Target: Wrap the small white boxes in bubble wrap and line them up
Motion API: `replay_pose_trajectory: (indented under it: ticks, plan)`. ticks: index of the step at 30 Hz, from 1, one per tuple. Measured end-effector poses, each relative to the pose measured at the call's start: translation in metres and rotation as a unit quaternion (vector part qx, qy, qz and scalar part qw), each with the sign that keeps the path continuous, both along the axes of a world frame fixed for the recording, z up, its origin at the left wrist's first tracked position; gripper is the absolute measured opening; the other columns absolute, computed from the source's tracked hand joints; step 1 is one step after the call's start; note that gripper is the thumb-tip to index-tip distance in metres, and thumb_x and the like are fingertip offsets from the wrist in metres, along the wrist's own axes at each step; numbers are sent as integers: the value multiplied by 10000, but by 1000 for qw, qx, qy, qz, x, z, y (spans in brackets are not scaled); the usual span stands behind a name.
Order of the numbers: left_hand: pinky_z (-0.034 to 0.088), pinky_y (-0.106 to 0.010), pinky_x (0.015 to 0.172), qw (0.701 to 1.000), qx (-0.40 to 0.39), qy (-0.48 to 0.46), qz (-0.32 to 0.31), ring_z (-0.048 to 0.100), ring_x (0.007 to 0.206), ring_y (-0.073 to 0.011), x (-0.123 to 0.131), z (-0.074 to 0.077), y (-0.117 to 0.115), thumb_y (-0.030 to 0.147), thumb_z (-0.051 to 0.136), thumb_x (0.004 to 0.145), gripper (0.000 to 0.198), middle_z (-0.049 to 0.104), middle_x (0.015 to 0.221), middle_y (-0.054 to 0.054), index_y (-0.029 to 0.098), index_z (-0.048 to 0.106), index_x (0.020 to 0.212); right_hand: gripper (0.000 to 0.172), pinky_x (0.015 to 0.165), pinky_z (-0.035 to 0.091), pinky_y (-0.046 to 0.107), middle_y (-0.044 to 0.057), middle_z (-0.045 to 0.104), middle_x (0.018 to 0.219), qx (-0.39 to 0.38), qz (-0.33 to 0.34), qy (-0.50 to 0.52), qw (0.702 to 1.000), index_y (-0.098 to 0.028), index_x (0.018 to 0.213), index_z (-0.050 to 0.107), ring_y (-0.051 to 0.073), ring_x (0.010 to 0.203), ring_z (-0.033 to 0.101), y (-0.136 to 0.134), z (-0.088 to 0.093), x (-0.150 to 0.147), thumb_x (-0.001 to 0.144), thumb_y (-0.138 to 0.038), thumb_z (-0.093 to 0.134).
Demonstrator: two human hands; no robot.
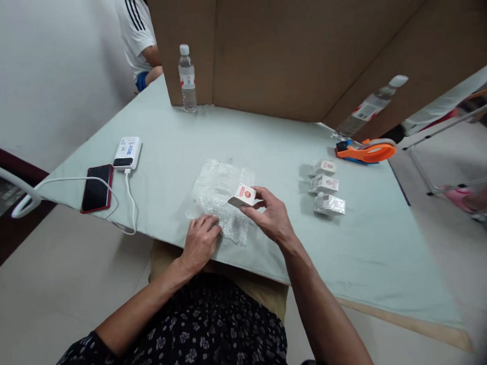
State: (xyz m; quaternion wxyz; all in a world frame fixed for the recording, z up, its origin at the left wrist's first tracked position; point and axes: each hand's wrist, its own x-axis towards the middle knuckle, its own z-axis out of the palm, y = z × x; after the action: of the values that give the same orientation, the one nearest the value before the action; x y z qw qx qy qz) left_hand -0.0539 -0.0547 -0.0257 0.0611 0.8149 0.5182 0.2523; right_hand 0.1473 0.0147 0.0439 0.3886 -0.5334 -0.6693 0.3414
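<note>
A small white box [244, 194] with red print is held by its right side in my right hand [269, 213], above the bubble wrap. The sheet of bubble wrap [214, 186] lies spread on the table in front of me. My left hand [201, 240] rests at the near left edge of the wrap, its fingers curled; whether they pinch the wrap is hard to make out. To the right stand three small wrapped boxes in a column: a far one [327, 168], a middle one [325, 184] and a near one [329, 204].
An orange tape dispenser [369, 151] and a tilted water bottle [369, 109] are at the back right. Another bottle [188, 82] stands before the cardboard panel [262, 52]. A power bank [127, 153] with a cable and a phone [97, 189] lie left. A person [137, 36] sits beyond.
</note>
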Motion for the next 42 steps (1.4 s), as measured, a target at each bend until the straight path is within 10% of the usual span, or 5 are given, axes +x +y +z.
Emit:
replay_pose_trajectory:
  ticks: [11,42]
  plan:
    - [463,-461,900,999,-17,-16,22,545,1070,-275,-8,5,-20,108,552,881,189,659,1137,-91,214,677,976,365,861,478,423,84,719,1053,17,56,-193,980,-228,1105,664,272,950,612,15,-55,-37,749,-298,709]
    - [233,-631,1141,998,33,-39,27,455,1348,-319,-22,25,3,151,580,876,136,652,1285,-75,224,690,846,534,934,453,466,91,703,1153,8,126,-197,972,-238,1252,615,289,1045,616,21,-55,-23,753,-366,758]
